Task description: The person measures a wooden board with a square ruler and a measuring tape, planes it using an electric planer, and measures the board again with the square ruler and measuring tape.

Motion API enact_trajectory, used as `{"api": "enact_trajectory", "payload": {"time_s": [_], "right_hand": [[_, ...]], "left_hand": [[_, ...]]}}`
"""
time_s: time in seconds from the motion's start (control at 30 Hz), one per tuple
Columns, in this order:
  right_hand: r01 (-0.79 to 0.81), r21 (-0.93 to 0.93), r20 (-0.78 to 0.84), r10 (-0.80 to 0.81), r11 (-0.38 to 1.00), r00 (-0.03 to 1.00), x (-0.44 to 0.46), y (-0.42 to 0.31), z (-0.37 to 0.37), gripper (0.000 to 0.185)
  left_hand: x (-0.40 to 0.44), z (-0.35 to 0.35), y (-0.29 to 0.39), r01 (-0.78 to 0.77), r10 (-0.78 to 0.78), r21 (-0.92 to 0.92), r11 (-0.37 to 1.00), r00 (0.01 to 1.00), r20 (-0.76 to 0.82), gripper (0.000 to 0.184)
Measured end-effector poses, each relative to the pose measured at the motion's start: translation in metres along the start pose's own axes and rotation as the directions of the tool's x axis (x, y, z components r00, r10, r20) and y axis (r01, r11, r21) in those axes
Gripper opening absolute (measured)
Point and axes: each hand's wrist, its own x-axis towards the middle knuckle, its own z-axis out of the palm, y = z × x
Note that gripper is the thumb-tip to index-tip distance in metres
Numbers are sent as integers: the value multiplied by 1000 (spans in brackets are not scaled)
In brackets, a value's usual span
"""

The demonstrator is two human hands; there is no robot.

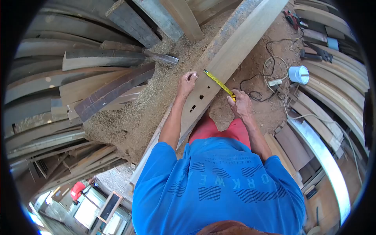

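A long wooden board [234, 49] runs diagonally in front of me, with several dark holes cut in its near part. My right hand [242, 105] grips a yellow tape measure [234, 96] at the board's right edge. The extended yellow blade [218, 82] lies across the board's width, its end near the left edge. My left hand [188, 83] is just left of that end, at the board's left side. Its fingers are pinched together, and anything between them is too small to make out.
Stacked timber planks [103, 58] fill the left, with sawdust [117, 129] on the ground beside them. To the right are a white bucket [299, 75], a power strip [275, 82], loose cables [265, 72] and more planks [333, 90]. A person in red [77, 191] is at lower left.
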Motion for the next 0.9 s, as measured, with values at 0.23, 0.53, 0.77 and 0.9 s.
{"api": "enact_trajectory", "payload": {"time_s": [0.23,0.53,0.77,0.9], "right_hand": [[-8,-58,-117,1,998,993,-11,13,28,43],[-13,-69,-172,1,998,985,-13,15,37,41],[-1,-69,-201,-13,998,979,-14,20,43,42],[-1,-67,-192,-12,998,981,-14,17,39,43]], "left_hand": [[27,15,16,-28,24,21,999,987,161,27],[44,21,2,-67,69,-16,998,970,234,17],[49,15,6,-45,63,-65,997,952,300,15],[57,15,3,-40,50,-36,999,940,338,13]]}}
